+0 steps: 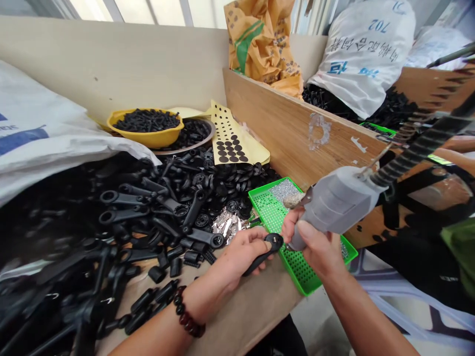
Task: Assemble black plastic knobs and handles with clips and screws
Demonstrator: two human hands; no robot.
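Note:
My left hand (241,257) is closed around a black plastic arm (273,242) with a round end, where a small bright metal bit shows. My right hand (321,247) grips a grey power screwdriver (336,200), its lower end pointing down beside the round end. Whether the tip touches the part is hidden by my fingers. Under the screwdriver stands a green perforated tray (306,291) with small silver screws (285,190). Flat silver metal pieces (226,222) lie just beyond my left hand.
Black plastic arms (122,215) and round caps heap across the left. A yellow bowl (148,138) of black parts and a yellow sticker sheet (230,133) stand behind. A wooden divider (274,123) borders the right. A black coiled cable (415,148) runs from the screwdriver.

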